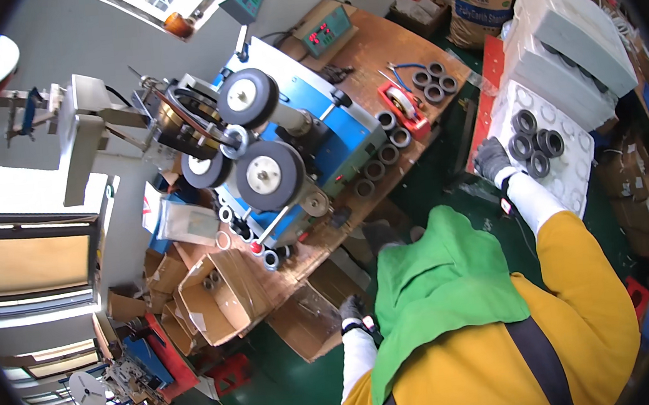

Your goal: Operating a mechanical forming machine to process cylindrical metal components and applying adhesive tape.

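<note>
My left hand [351, 308], in a dark glove, hangs beside an open cardboard box [305, 335] below the bench edge; its fingers are too small and hidden to read. Over on the right, my right hand [492, 158], gloved too, is at the left edge of a white foam tray [577, 176] with round hollows. Its fingers look bent, but whether they grip anything is unclear. Close to it, several dark rings [538, 144] are clustered on the tray. A lighter ring [236, 141] sits between the black rollers [270, 175] of a blue-and-white machine [334, 136].
The wooden bench [372, 36] carries more dark rings [433, 81], a red tape dispenser [407, 110] and a display box [325, 31]. An open carton [225, 296] stands at its near left end. White foam blocks [572, 34] rise behind the tray, near a brown sack [481, 4].
</note>
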`<control>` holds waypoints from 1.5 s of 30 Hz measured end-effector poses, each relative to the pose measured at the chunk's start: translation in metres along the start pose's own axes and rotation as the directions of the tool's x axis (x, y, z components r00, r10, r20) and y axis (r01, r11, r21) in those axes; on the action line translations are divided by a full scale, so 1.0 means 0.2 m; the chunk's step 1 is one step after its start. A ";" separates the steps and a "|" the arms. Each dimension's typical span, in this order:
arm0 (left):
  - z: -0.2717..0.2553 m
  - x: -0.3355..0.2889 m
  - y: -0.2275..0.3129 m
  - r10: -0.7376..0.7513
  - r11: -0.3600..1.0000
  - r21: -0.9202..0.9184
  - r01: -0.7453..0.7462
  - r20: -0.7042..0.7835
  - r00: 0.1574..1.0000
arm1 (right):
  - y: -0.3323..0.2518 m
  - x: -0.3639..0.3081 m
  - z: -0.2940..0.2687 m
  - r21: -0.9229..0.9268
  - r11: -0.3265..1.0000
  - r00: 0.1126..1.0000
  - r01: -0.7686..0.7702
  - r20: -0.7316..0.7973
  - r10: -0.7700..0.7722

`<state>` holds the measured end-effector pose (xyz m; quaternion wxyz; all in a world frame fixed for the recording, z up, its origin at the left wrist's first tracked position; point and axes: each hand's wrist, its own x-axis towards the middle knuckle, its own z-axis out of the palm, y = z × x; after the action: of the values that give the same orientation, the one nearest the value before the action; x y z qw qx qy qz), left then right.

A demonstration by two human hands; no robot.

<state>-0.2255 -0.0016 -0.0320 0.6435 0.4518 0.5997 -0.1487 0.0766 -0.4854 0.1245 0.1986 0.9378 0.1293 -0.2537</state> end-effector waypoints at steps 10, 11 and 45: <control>0.04 -0.15 0.05 0.011 0.998 -0.068 -0.016 -0.071 0.997 | 0.00 -0.04 -0.06 0.001 1.000 0.999 0.011 0.035 -0.011; 0.05 -0.17 0.05 0.001 0.997 -0.073 -0.007 -0.076 0.997 | 0.00 -0.04 -0.04 -0.004 1.000 0.999 0.006 0.032 -0.006; 0.90 0.35 0.63 0.622 0.331 0.540 -0.774 0.492 0.610 | 0.02 0.02 0.02 0.036 0.999 1.000 -0.023 0.006 0.023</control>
<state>-0.0026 -0.0448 -0.0674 0.4697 0.8580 0.1705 -0.1190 0.0802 -0.4898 0.1204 0.1852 0.9420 0.1132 -0.2561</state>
